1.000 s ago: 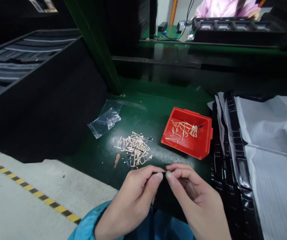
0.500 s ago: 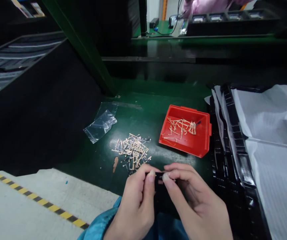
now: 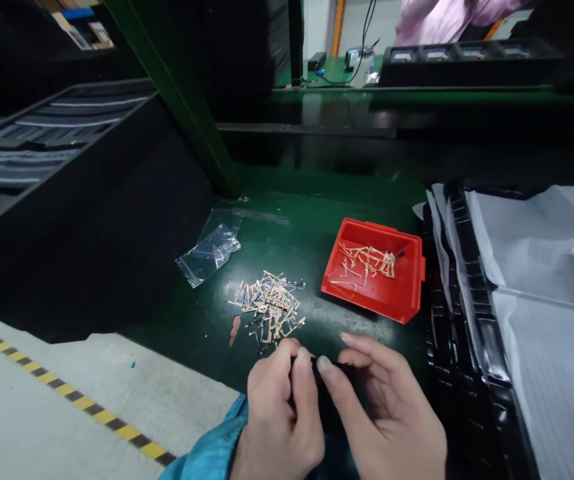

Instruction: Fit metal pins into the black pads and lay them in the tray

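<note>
My left hand pinches a small black part between thumb and bent forefinger, low in the middle of the view. From the other side, my right hand has its thumb against the same part, with its forefinger raised and the other fingers curled behind. Most of the part is hidden by the fingers, and its exact kind cannot be made out. Just beyond my left hand lies a loose pile of thin beige and dark flex-cable-like strips. Farther right, a red bin holds several similar beige strips.
Clear plastic bags and a brown scrap lie on the green tabletop. Black trays with white foam sheets are stacked at right. A green post rises at left. Across the bench is a person's pink sleeve.
My right forefinger has lifted away from the black part, while its thumb stays near it. My left hand keeps its pinch. The whole view has shifted slightly.
</note>
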`<move>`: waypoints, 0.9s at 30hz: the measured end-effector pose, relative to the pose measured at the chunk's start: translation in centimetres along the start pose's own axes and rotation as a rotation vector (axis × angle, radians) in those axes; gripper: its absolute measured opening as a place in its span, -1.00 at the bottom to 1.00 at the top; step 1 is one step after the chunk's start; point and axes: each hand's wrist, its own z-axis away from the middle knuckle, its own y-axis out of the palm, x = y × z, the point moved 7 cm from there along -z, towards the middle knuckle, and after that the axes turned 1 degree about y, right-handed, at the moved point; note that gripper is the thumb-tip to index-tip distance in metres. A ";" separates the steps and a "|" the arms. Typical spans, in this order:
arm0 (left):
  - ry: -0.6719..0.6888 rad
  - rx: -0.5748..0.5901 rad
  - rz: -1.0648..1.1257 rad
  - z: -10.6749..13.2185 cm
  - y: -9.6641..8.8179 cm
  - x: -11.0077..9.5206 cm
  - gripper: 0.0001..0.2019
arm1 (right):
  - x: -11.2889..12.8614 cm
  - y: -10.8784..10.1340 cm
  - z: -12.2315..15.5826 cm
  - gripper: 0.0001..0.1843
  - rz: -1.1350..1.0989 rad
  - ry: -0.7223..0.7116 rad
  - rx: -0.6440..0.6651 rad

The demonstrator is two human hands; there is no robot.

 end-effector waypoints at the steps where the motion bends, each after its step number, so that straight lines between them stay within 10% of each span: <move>1: -0.008 -0.002 0.004 0.0 0.0 -0.1 -0.65 | -0.2 0.1 -0.1 -0.72 -0.040 0.031 0.016; 5: -0.078 0.008 0.057 -0.3 -0.4 -0.3 -0.63 | -0.2 -1.0 0.5 -0.77 -0.107 0.069 -0.072; 9: -0.002 0.052 0.040 -0.2 -0.9 -1.0 -0.65 | 2.4 -1.9 1.6 -0.64 0.012 -0.283 -0.117; 20: 0.829 -0.015 -0.247 3.5 -2.5 -4.7 -0.84 | 4.0 -2.0 1.7 -0.74 0.014 -0.514 0.111; 27: 0.539 -0.005 -0.035 4.6 -3.5 -4.4 -0.78 | 4.5 -3.5 3.9 -0.93 0.072 -0.742 -0.089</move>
